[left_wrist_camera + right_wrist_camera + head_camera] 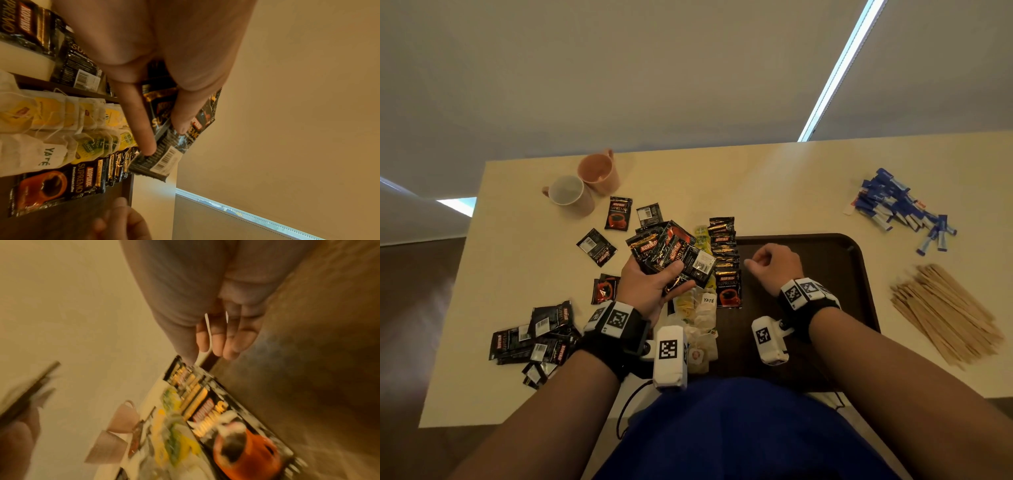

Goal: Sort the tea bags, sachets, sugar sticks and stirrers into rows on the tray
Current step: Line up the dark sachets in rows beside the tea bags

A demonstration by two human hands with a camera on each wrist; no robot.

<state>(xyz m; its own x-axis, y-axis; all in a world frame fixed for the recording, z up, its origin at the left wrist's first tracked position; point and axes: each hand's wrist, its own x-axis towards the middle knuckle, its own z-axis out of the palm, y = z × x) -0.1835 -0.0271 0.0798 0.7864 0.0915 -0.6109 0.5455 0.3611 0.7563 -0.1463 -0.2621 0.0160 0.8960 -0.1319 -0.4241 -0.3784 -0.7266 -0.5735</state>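
My left hand (661,270) grips a fanned bunch of black Kopiko sachets (674,253) just left of the dark brown tray (852,270). In the left wrist view, the thumb and fingers (144,123) pinch the bunch of sachets (164,159). A row of overlapping sachets (724,253) lies along the tray's left side, and beside it lie rows of tea bags (703,308) with yellow and green tags. My right hand (767,262) hovers over the bare tray floor, fingers loosely curled, holding nothing. Blue sugar sticks (897,205) and wooden stirrers (945,315) lie in heaps on the table to the right.
Two pinkish mugs (585,185) stand at the back left of the cream table. Loose sachets (534,342) lie scattered over the table's left half, with more sachets (596,246) nearer the mugs. The right wrist view is blurred.
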